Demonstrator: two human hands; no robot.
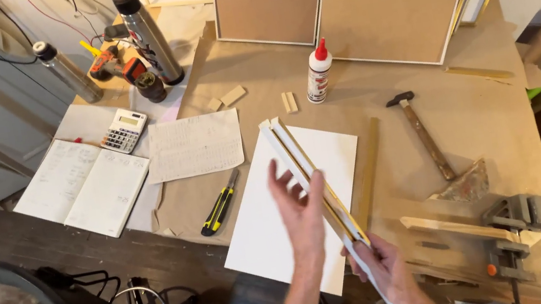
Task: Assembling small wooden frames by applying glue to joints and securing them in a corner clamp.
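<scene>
My right hand [389,268] grips the near end of two long white-and-gold frame mouldings [302,161] held together, pointing away from me over a white board [280,215]. My left hand [300,208] is raised beside the mouldings with fingers spread, its thumb against their side about halfway along. A third gold moulding strip [368,172] lies on the workbench just right of the white board.
On the brown workbench [478,106] lie a hammer [424,136], a glue bottle [318,72], a yellow-black utility knife [221,202], small wood blocks [289,102], a calculator [124,129], an open notebook [83,187] and a corner clamp [523,218]. Framed boards [391,5] lean at the back.
</scene>
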